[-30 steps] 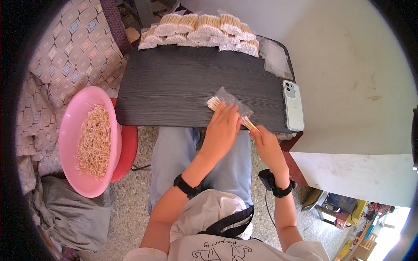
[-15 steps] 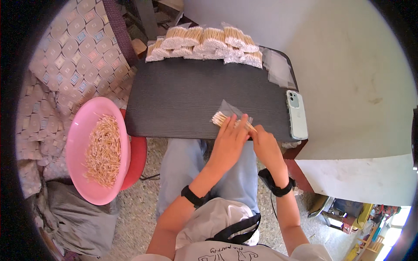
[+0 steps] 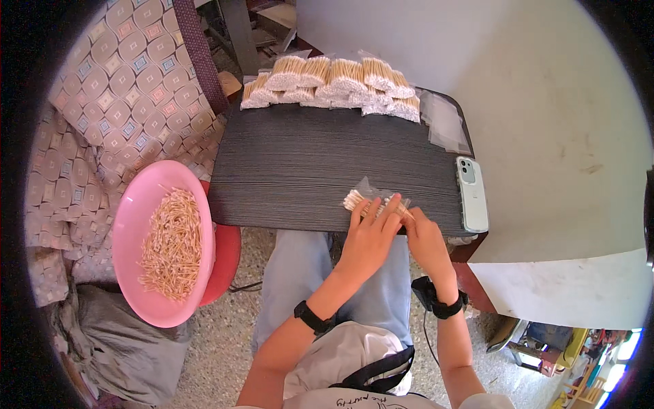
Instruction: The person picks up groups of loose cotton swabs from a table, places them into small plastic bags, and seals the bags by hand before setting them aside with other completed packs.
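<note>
A small bunch of cotton swabs (image 3: 354,199) lies near the table's front edge, white tips pointing left, together with a clear plastic bag (image 3: 366,185). My left hand (image 3: 371,235) rests over the bunch, its fingers stretched across the swabs and bag and holding them down. At the bunch's right end, my right hand (image 3: 430,244) has its thumb and fingers pressed together on the swabs or the bag's edge. The fingers hide most of the sticks, so whether the bunch is fully inside the bag cannot be made out.
Filled bags of cotton swabs (image 3: 330,82) are stacked along the back of the dark table (image 3: 293,163). Flat clear bags (image 3: 446,124) lie at its back right corner, a phone (image 3: 472,194) at the right edge. A pink basin (image 3: 129,252) of loose swabs sits on a red stool (image 3: 228,266).
The whole view has shifted slightly. Both hands stay at the bunch of swabs; the right fingers have curled in a little closer to the left hand.
</note>
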The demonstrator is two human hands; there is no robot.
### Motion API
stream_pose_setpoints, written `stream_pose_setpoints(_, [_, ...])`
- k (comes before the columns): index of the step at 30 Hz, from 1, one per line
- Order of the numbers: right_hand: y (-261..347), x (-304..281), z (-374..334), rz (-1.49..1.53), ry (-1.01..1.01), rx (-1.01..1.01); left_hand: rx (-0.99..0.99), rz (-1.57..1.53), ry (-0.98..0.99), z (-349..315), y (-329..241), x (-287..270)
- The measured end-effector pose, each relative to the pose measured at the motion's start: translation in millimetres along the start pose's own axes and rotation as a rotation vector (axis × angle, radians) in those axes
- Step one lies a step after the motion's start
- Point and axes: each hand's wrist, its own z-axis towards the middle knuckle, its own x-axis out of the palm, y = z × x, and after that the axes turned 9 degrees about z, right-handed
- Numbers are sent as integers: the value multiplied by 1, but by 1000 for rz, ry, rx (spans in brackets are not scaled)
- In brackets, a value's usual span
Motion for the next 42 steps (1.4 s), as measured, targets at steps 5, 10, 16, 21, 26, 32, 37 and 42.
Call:
stream_pose_setpoints(5, [3, 4, 7, -134, 50, -53, -14, -49, -9, 2, 3, 1])
stream_pose_setpoints(10, [16, -1, 8, -308, 121, 14, -40, -76, -32, 0, 1, 3])
stream_pose_setpoints(16, [8, 7, 8, -480, 102, -140, -40, -112, -46, -2, 1, 4])
stream_pose_setpoints(21, [13, 7, 14, -430, 75, -158, -23, -170, -71, -2, 3, 1])
stream_pose_setpoints(26, [10, 4, 15, -67, 30, -65, 37, -67, 3, -2, 3, 0])
stream_pose_setpoints(32, [5, 12, -22, 336, -261, -111, 56, 33, -20, -3, 7, 7])
stream_pose_setpoints(37, [12, 22, -31, 299, -292, -105, 37, 23, -4, -3, 5, 8])
stream_pose_setpoints(42, [8, 19, -19, 159, -322, -197, 45, 7, 19, -3, 5, 5])
